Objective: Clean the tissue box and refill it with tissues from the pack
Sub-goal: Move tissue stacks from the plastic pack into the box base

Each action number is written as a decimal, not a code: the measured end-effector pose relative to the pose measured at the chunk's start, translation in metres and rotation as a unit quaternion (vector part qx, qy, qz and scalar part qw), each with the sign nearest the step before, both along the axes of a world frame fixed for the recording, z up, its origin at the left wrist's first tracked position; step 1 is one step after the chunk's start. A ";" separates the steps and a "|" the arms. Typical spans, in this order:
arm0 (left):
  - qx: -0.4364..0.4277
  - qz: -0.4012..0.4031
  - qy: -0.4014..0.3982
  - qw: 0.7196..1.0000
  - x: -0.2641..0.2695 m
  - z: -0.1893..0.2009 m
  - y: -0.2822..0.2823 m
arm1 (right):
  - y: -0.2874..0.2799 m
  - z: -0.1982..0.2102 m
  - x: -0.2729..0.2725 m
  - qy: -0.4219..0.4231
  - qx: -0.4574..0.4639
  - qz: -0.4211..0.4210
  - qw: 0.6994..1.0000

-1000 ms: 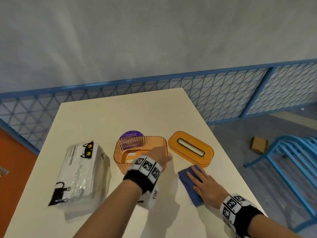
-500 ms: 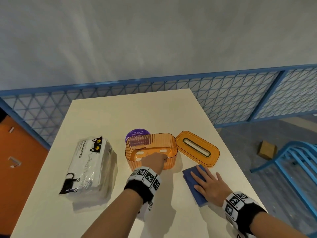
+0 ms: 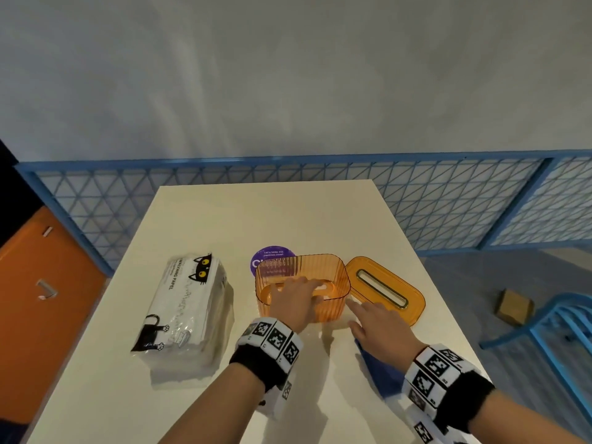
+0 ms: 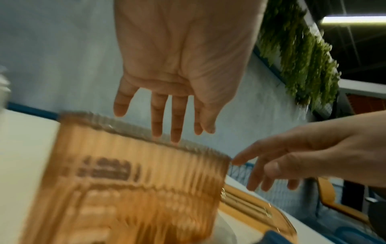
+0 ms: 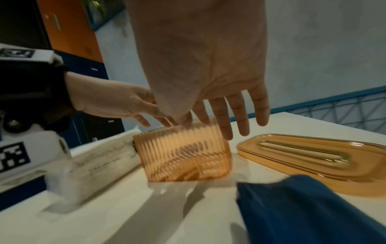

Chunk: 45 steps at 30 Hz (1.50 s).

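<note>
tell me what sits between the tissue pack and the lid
The open orange box sits between the tissue pack and the lid, with the left hand over it, in the head view.

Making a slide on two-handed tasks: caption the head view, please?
Both hands, left hand and right hand, reach for the open orange tissue box; lid and tissue pack alongside.

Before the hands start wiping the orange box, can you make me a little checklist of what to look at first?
1. Lid off the box: ok, it lies beside it.
2. Box empty: ok, no tissues inside.
3. Left hand steadying the box: cannot tell; its straight fingers reach over the rim.
4. Right hand holding the cloth: not ok, it is off the cloth, reaching toward the box.
5. Tissue pack nearby: ok, left of the box.
</note>
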<state>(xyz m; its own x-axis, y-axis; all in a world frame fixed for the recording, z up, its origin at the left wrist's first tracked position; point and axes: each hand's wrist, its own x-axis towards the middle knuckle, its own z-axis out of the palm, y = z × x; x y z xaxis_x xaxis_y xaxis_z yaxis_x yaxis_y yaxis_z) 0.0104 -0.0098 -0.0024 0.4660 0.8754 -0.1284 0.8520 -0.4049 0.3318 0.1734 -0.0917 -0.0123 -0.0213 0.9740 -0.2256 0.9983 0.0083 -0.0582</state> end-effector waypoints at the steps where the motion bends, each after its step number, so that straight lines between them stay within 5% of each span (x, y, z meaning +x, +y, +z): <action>1: 0.024 0.020 -0.025 0.999 -0.016 0.005 0.001 | 0.007 0.006 -0.010 0.015 0.011 0.007 1.000; 7: 0.048 0.155 -0.059 0.985 -0.137 0.016 0.000 | 0.041 0.036 -0.078 0.157 0.062 0.009 0.986; 13: -0.060 0.188 0.002 0.980 -0.218 -0.007 -0.019 | 0.078 0.021 -0.151 0.289 -0.039 0.022 0.956; 18: -0.096 0.155 -0.006 0.983 -0.236 -0.019 -0.030 | 0.102 -0.004 -0.188 0.336 -0.148 -0.062 0.928; 26: -0.028 0.158 -0.186 0.969 -0.246 -0.037 -0.023 | 0.117 -0.012 -0.219 0.360 -0.159 -0.143 0.908; 30: 0.012 0.182 -0.234 0.955 -0.247 -0.048 -0.023 | 0.120 -0.012 -0.224 0.332 -0.153 -0.134 0.921; 36: 0.044 0.131 -0.187 0.973 -0.251 -0.058 -0.030 | 0.121 -0.015 -0.225 0.340 -0.180 -0.170 0.907; 38: 0.048 0.205 -0.306 0.929 -0.252 -0.050 -0.028 | 0.122 -0.015 -0.226 0.338 -0.185 -0.172 0.907; 39: 0.045 0.267 -0.383 0.883 -0.251 -0.044 -0.025 | 0.122 -0.015 -0.227 0.337 -0.184 -0.173 0.907; 43: -0.079 0.493 -0.611 0.614 -0.261 -0.022 -0.014 | 0.122 -0.018 -0.225 0.343 -0.168 -0.179 0.907; 45: -0.134 0.522 -0.665 0.516 -0.267 -0.021 -0.016 | 0.120 -0.018 -0.224 0.350 -0.169 -0.186 0.903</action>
